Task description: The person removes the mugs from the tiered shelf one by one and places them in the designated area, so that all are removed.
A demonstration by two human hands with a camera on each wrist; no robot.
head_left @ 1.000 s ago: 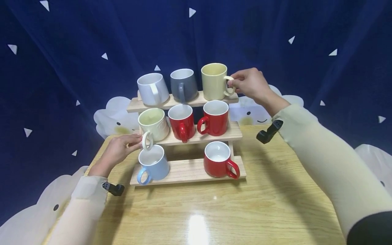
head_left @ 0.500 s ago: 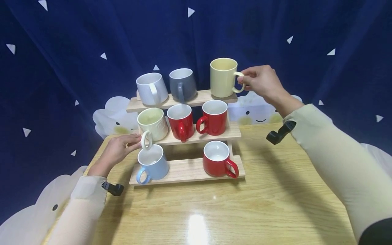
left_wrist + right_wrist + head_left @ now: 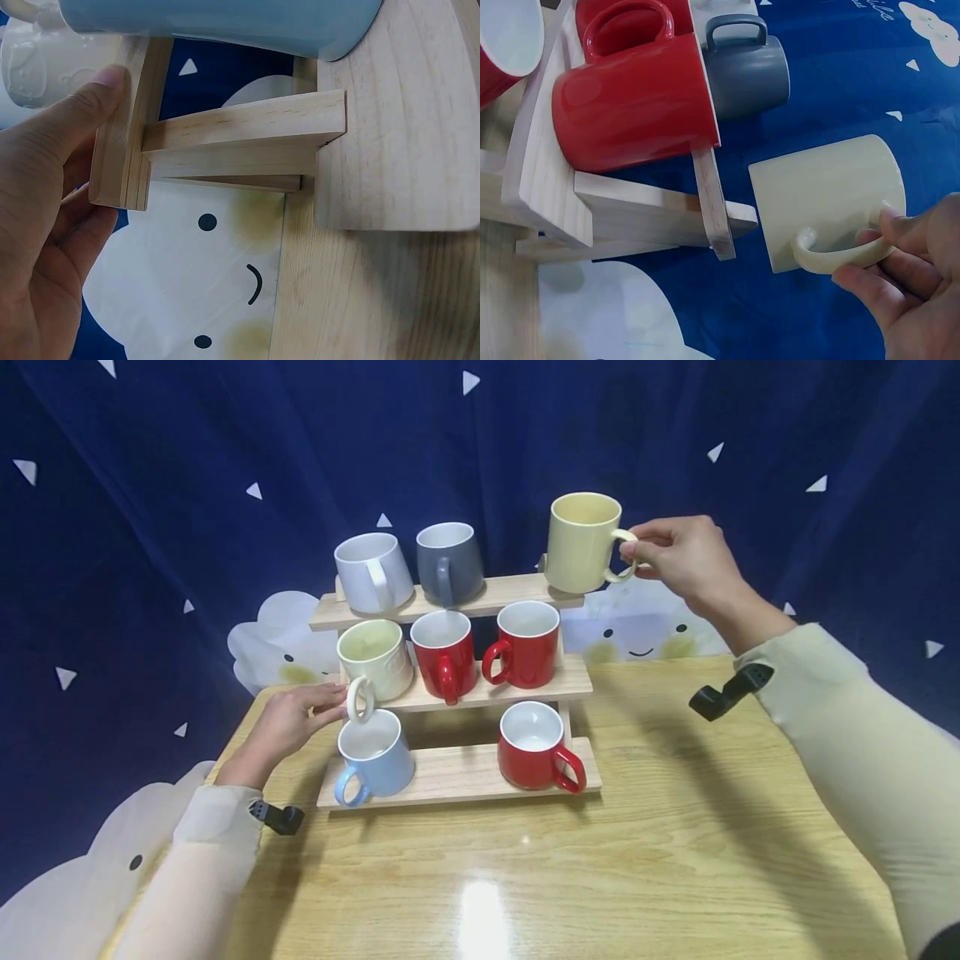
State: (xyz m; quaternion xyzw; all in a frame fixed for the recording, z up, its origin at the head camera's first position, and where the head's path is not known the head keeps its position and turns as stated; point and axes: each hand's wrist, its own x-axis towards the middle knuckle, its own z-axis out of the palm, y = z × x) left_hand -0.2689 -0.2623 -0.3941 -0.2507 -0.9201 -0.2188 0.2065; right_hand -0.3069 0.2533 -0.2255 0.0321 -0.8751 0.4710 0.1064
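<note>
My right hand [image 3: 686, 560] pinches the handle of a pale yellow mug [image 3: 581, 547], which hangs upright at the right end of the top shelf. In the right wrist view the yellow mug [image 3: 829, 195] shows a gap between it and the shelf end, thumb and fingers on its handle [image 3: 840, 259]. My left hand [image 3: 288, 727] grips the left end of the middle shelf [image 3: 124, 142], thumb on top and fingers beneath. Close beside that hand stand a cream mug [image 3: 375, 664] and, lower down, a light blue mug [image 3: 382, 764].
The three-tier wooden rack [image 3: 457, 777] stands on a wood-grain table [image 3: 420, 877]. A white mug [image 3: 375, 577] and a grey mug [image 3: 450, 564] share its top tier. Two red mugs [image 3: 536, 652] sit on the middle tier, another red mug [image 3: 528, 756] on the bottom. A dark blue curtain [image 3: 525, 435] hangs behind.
The yellow mug has risen off the top shelf and moved right and toward the camera in my right hand. My left hand has stayed at the middle shelf's end.
</note>
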